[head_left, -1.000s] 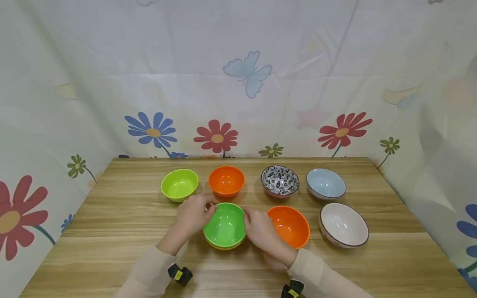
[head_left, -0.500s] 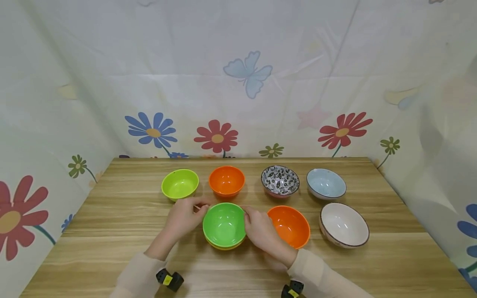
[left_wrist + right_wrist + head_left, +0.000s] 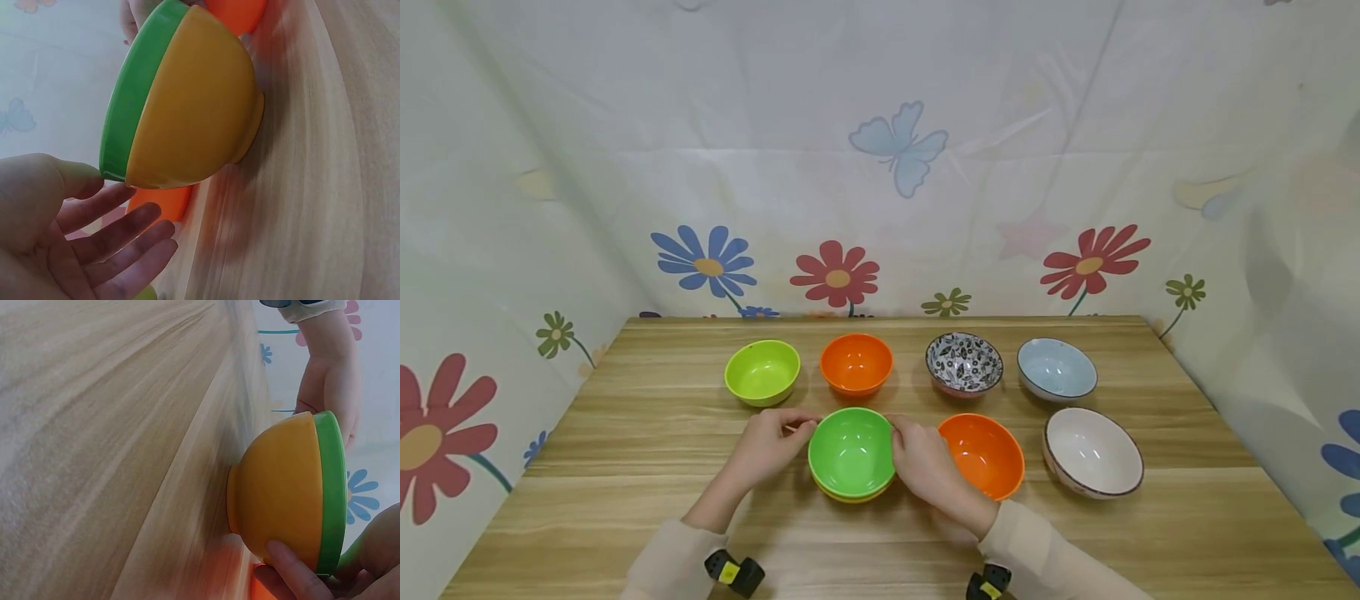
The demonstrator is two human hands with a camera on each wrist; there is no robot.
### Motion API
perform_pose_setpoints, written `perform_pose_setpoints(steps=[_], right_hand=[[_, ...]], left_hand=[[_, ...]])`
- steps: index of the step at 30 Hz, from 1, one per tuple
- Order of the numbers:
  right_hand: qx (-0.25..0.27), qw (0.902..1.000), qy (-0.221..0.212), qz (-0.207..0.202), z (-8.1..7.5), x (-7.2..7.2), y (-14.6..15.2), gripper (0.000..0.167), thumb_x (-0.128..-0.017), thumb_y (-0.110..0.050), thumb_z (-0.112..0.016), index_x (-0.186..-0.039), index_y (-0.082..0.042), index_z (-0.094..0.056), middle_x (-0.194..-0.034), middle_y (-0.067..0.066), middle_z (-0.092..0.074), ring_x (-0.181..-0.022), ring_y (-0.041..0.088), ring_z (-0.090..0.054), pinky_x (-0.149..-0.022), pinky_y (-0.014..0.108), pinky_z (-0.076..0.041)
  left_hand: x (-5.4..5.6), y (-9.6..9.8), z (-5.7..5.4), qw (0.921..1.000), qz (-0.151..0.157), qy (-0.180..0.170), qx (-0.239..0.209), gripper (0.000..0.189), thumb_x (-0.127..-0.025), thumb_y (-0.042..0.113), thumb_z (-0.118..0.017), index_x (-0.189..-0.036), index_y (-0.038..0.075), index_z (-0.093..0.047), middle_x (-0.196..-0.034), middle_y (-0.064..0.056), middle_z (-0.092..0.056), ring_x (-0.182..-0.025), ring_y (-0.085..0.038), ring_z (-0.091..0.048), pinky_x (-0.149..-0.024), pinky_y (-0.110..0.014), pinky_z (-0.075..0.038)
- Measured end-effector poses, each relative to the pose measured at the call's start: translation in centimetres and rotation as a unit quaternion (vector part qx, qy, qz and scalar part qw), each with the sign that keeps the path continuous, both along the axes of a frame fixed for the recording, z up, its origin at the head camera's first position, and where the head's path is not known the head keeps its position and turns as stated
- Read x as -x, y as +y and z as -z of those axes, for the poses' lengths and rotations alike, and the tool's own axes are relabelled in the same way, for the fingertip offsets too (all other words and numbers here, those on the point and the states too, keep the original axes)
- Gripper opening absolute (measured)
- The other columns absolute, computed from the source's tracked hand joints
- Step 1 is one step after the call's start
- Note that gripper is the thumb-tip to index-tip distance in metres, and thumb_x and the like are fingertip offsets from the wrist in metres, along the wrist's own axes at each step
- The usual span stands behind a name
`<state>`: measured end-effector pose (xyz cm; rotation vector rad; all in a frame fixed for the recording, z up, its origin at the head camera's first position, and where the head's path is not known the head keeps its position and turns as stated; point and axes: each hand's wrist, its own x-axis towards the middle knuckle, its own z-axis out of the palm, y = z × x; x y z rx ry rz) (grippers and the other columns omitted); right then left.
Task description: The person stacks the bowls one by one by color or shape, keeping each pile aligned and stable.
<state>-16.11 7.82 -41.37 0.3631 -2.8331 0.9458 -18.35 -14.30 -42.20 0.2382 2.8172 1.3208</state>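
A green bowl (image 3: 852, 452) sits nested in a yellow-orange bowl (image 3: 194, 103), and the pair stands upright on the wooden table. My right hand (image 3: 921, 458) holds the stack at its right side, thumb by the green rim and a finger (image 3: 290, 565) against the yellow wall. On the left, my left hand (image 3: 769, 446) is beside the stack with its fingers spread and fairly straight. Its thumb tip is at the green rim in the left wrist view; whether it touches cannot be told.
An orange bowl (image 3: 981, 458) stands just right of the stack, partly behind my right hand. Behind are a lime bowl (image 3: 762, 372), another orange bowl (image 3: 856, 365), a patterned bowl (image 3: 964, 364) and a light blue bowl (image 3: 1057, 369). A white bowl (image 3: 1093, 452) stands farther right.
My left hand has let go of the stack's rim and shifted left and slightly toward me, its fingers loosening. The right hand and the bowls have stayed in place.
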Motion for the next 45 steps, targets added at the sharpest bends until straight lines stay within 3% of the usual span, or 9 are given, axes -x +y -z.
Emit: perform_pose_setpoints(steps=[9, 16, 23, 36, 41, 45], right_hand=[[-0.001, 1.0000, 0.003, 0.000, 0.00, 0.00, -0.03, 0.025, -0.089, -0.006, -0.050, -0.109, -0.003, -0.065, -0.098, 0.011, -0.069, -0.077, 0.019, -0.065, -0.061, 0.035, -0.055], [-0.001, 1.0000, 0.009, 0.000, -0.19, -0.04, -0.01, 0.025, -0.089, -0.006, -0.050, -0.108, -0.003, -0.066, -0.097, 0.011, -0.069, -0.076, 0.020, -0.065, -0.061, 0.036, -0.055], [-0.003, 1.0000, 0.009, 0.000, -0.25, -0.04, 0.02, 0.026, -0.088, -0.005, -0.050, -0.109, -0.002, -0.065, -0.096, 0.012, -0.069, -0.070, 0.017, -0.062, -0.055, 0.031, -0.053], [0.002, 0.9999, 0.000, -0.010, -0.21, -0.11, 0.09, 0.029, -0.089, -0.006, -0.050, -0.114, 0.001, -0.062, -0.103, 0.013, -0.068, -0.075, 0.018, -0.063, -0.060, 0.034, -0.054], [0.016, 0.9998, 0.002, -0.014, -0.23, -0.21, 0.14, 0.030, -0.090, -0.011, -0.052, -0.117, -0.001, -0.061, -0.108, 0.015, -0.066, -0.089, 0.024, -0.065, -0.071, 0.040, -0.056], [0.040, 0.9987, -0.023, -0.021, -0.51, -0.34, 0.26, 0.033, -0.091, -0.014, -0.052, -0.122, -0.003, -0.058, -0.113, 0.014, -0.064, -0.094, 0.024, -0.065, -0.075, 0.036, -0.056]], left_hand=[[-0.05, -0.11, 0.26, 0.9964, 0.030, -0.050, -0.061, 0.023, -0.090, 0.013, -0.055, -0.107, 0.008, -0.068, -0.101, -0.005, -0.067, -0.079, -0.012, -0.058, -0.068, -0.025, -0.050], [-0.31, 0.18, 0.15, 0.9761, 0.069, -0.125, -0.164, 0.034, -0.094, 0.012, -0.045, -0.123, -0.005, -0.054, -0.108, -0.019, -0.061, -0.080, -0.018, -0.062, -0.067, -0.038, -0.057], [-0.42, 0.31, 0.42, 0.9618, 0.084, -0.159, -0.206, 0.038, -0.095, 0.010, -0.037, -0.128, -0.006, -0.048, -0.103, -0.019, -0.060, -0.076, -0.020, -0.062, -0.063, -0.040, -0.058], [-0.51, 0.80, 0.64, 0.9526, 0.052, -0.188, -0.234, 0.038, -0.095, 0.010, -0.037, -0.128, -0.006, -0.048, -0.099, -0.017, -0.061, -0.076, -0.019, -0.062, -0.063, -0.040, -0.058], [-0.48, 0.82, 0.85, 0.9512, 0.046, -0.189, -0.239, 0.038, -0.095, 0.010, -0.037, -0.128, -0.006, -0.048, -0.096, -0.016, -0.062, -0.075, -0.019, -0.063, -0.063, -0.040, -0.058], [-0.58, 0.76, 0.90, 0.9502, 0.046, -0.187, -0.245, 0.038, -0.095, 0.011, -0.038, -0.128, -0.006, -0.048, -0.096, -0.016, -0.063, -0.074, -0.019, -0.063, -0.062, -0.040, -0.058]])
